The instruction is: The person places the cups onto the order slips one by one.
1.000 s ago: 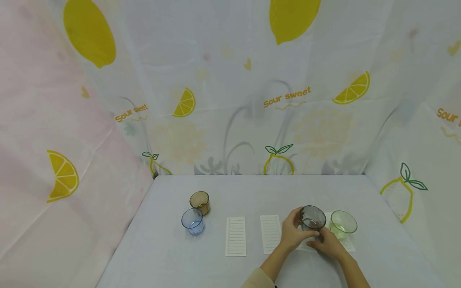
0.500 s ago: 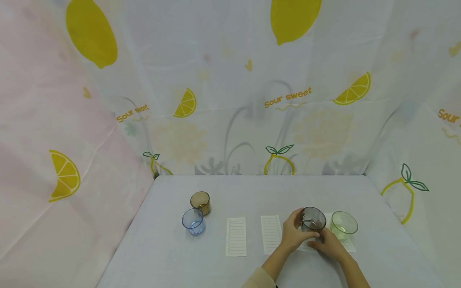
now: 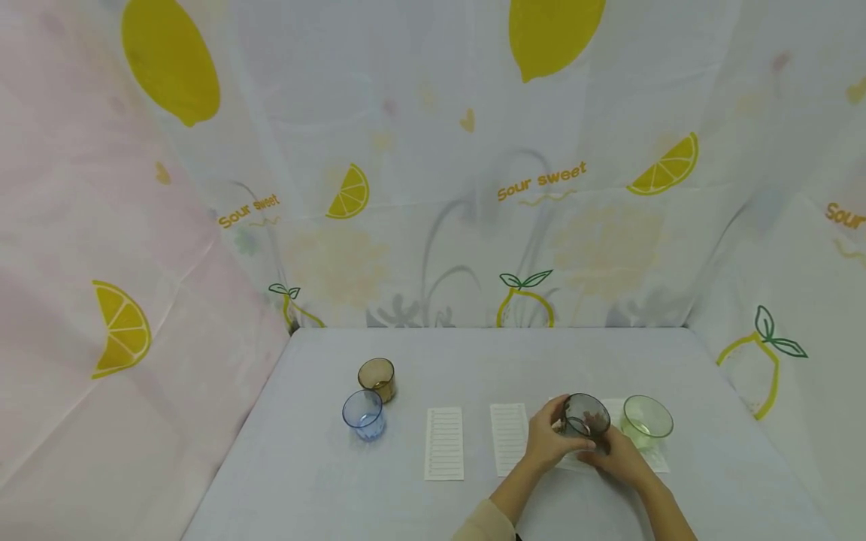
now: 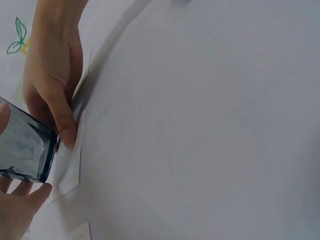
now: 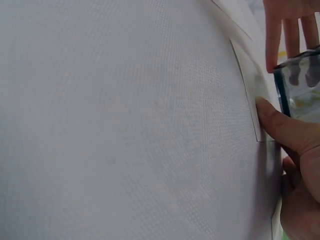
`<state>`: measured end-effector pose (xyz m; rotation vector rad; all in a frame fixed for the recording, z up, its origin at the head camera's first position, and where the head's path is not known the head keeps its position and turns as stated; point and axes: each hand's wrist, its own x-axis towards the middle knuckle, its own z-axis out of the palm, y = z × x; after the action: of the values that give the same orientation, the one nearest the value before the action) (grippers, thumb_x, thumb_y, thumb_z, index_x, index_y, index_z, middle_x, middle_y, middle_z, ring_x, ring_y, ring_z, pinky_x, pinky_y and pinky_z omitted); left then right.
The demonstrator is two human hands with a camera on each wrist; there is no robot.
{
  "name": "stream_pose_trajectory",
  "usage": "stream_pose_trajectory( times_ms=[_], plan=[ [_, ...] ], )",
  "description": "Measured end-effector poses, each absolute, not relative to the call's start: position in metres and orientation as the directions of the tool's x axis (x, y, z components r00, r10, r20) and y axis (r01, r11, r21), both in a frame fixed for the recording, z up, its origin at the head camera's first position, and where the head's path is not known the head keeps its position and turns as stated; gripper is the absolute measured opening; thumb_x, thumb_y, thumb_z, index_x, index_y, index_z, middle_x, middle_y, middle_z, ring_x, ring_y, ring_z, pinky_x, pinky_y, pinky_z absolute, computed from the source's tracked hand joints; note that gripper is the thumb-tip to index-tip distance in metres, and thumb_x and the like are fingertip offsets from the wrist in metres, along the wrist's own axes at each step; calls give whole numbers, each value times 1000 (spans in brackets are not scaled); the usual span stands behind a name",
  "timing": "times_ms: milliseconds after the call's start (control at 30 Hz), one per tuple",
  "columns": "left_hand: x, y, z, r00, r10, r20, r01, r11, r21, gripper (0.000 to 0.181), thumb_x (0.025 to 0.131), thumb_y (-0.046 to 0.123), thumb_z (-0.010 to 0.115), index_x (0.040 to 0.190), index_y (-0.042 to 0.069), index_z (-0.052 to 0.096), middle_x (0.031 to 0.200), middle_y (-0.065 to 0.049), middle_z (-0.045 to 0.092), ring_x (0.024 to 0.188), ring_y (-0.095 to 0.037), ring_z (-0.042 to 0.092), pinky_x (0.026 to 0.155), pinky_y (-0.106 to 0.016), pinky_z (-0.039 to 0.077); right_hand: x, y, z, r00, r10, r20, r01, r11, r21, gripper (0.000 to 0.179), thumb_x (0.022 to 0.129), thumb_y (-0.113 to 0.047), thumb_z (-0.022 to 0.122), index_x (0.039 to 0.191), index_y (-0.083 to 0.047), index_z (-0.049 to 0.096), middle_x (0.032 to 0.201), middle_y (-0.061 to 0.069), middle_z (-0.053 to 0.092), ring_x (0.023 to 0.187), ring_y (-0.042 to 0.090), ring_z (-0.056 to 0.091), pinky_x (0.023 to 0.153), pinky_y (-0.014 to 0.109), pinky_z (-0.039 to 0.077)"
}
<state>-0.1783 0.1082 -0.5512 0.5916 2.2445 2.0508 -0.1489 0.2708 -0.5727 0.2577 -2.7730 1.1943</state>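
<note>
A smoky grey glass (image 3: pixel 585 415) is held at the right of the table, its mouth facing up. My left hand (image 3: pixel 546 439) grips its side, thumb across the front and fingers behind. Close against the glass's lower right lies my right hand (image 3: pixel 621 457). In the right wrist view, the right thumb (image 5: pixel 280 122) stretches out straight over white paper (image 5: pixel 252 80) beside the glass; the other fingers are partly hidden. Whether the glass touches the table is unclear. A pale green glass (image 3: pixel 646 422) stands just right of the right hand, on or over a white sheet (image 3: pixel 654 460).
Two lined paper strips, a left strip (image 3: pixel 443 445) and a right strip (image 3: pixel 508 438), lie left of the hands. Farther left stand a blue glass (image 3: pixel 364 415) and a brown glass (image 3: pixel 377 379), close together. A lemon-print cloth (image 3: pixel 433 248) hangs behind the table (image 3: pixel 325 488).
The grey glass has shifted slightly down and left in the head view, along with my left hand. My right hand stays almost in place; the other glasses and strips have not moved.
</note>
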Motion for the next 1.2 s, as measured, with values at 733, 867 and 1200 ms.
stream_pose_trajectory(
  times_ms=[733,867,1200],
  plan=[
    [-183,98,-566,-882,456,120,305,357,883,77,75,20,79,140,3,42,132,-12,56,116,-17,57,97,-23,45,-146,270,-567,-990,-83,113,-140,669,-730,68,71,-14,80,124,14,49,127,39,44,118,56,41,97,63,34],
    [-180,101,-560,-900,428,80,314,512,800,80,77,29,77,140,-1,39,131,-14,56,117,-21,56,98,-26,46,-146,270,-567,-988,-82,128,-150,665,-731,67,70,-12,81,123,14,50,127,39,44,117,56,42,96,64,34],
    [-170,108,-564,-919,394,-4,301,708,638,87,83,35,70,146,-2,22,129,-14,57,113,-21,59,94,-27,48,-148,269,-573,-990,-56,128,-130,698,-704,70,67,-13,82,124,14,50,125,35,50,117,53,43,97,61,35]
  ],
)
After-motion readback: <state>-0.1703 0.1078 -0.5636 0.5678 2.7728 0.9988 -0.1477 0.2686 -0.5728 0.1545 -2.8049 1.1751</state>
